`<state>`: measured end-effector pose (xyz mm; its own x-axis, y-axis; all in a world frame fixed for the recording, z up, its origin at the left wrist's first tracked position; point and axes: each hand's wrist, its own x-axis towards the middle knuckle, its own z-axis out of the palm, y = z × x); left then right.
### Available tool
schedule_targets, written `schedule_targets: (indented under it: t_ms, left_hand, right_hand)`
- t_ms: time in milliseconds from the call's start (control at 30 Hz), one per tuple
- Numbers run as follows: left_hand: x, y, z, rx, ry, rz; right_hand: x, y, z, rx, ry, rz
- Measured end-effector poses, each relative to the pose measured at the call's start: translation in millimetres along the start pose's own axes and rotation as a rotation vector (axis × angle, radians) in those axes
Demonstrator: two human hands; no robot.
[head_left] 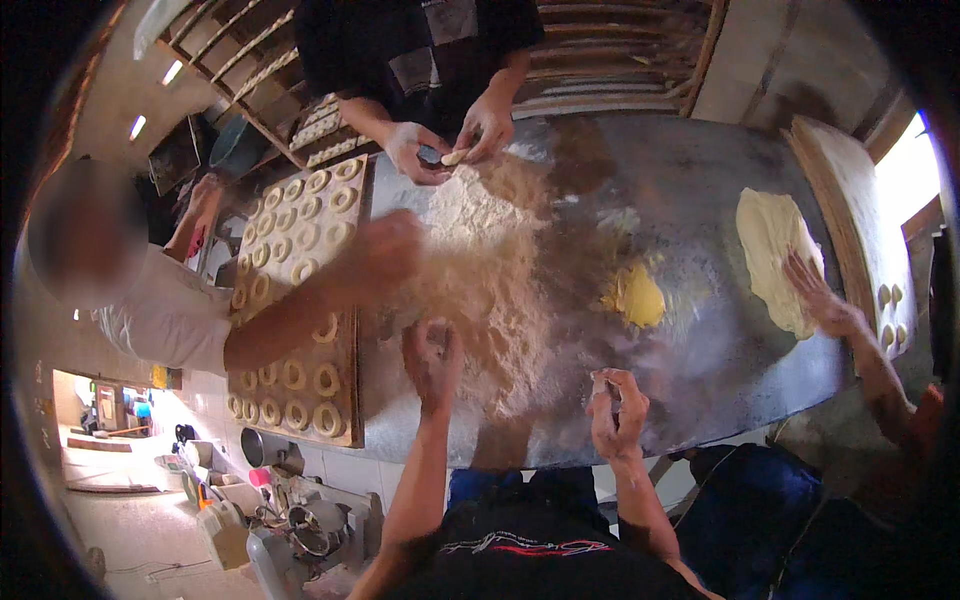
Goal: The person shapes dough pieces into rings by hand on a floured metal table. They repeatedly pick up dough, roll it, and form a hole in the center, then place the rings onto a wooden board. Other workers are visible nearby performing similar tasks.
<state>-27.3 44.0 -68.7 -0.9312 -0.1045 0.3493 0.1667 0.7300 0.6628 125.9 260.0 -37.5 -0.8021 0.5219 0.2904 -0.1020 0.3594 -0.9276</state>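
My left hand (434,365) is over the near left part of the table, beside a long heap of flour (495,300). Its fingers curl into a loop, slightly blurred; what they hold, if anything, I cannot make out. Near the table's front edge, my right hand (618,415) has its fingers bent toward the thumb, with a small pale bit at the tips that is too small to name. A yellow lump of dough or fat (637,296) lies beyond it. On the left, a wooden board (350,400) carries rows of dough rings (327,378).
Across the table a co-worker's hands (450,150) pinch a piece of dough. Another co-worker's blurred arm (320,290) reaches across the board from the left. At right, a hand (825,305) presses a large dough slab (775,260). Racks (610,60) stand behind.
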Motion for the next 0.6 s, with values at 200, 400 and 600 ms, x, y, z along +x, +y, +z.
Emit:
schedule_targets:
  t_ms: [200,400,600]
  left_hand:
    - [-17,-11,-42,-0.088,0.021,-0.199]
    - [-31,-55,-129,-0.138,0.319,-0.245]
    - [-76,-93,-203,0.107,0.441,-0.311]
  right_hand:
    - [9,-2,-9,0.012,-0.133,0.186]
    - [40,-6,-29,0.078,-0.058,0.193]
    - [37,22,-24,-0.508,-0.127,-0.085]
